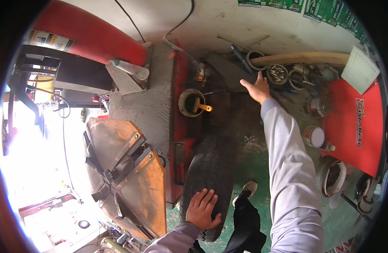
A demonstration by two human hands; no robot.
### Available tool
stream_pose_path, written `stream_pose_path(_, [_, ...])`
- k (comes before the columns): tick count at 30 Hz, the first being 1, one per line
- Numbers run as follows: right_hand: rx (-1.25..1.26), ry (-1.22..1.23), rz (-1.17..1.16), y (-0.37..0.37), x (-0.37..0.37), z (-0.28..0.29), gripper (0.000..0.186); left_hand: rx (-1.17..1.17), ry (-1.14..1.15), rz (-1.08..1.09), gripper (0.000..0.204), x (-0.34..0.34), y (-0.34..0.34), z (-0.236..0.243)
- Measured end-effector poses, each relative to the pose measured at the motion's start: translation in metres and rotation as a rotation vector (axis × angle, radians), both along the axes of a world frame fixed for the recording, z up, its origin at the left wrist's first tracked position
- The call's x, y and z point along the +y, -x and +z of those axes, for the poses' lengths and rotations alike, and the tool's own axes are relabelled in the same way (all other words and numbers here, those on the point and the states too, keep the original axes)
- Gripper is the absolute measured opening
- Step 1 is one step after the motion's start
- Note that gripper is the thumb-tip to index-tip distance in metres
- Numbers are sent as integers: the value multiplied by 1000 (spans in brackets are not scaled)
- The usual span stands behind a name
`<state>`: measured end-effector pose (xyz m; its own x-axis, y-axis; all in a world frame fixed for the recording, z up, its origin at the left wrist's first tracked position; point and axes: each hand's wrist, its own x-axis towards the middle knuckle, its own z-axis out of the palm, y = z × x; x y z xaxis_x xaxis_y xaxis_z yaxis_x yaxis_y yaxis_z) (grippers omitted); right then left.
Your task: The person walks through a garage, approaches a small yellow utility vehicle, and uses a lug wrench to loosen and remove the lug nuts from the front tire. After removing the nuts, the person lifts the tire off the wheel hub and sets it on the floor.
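Observation:
My left hand lies with its fingers spread on the tread of a black tyre, which stands upright beside a tyre changer. My right hand is stretched far out with thumb and fingers apart and nothing in it. Close beyond its fingers are a round tin of small grey pieces, an empty-looking ring-shaped container and a dark-handled tool. To the left of that hand, a bucket hangs or rests at the machine's side, holding a brush with a yellow handle.
The tyre changer's dusty turntable and grey body fill the left, below a red tank. A clear bottle lies on a ledge. At right are a red cabinet, a white-lidded tin and a bucket.

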<state>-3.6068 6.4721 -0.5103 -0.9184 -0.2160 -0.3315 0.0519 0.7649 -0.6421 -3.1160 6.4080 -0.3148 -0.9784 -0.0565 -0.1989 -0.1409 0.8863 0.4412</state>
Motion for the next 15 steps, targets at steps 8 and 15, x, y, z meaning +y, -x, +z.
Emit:
stream_pose_path(8, [-70,485,-269,9,70,50,73,-42,27,-14,69,4,1,3])
stream_pose_path(15, [24,1110,-761,-8,165,129,68,-27,73,-84,77,6,13,3])
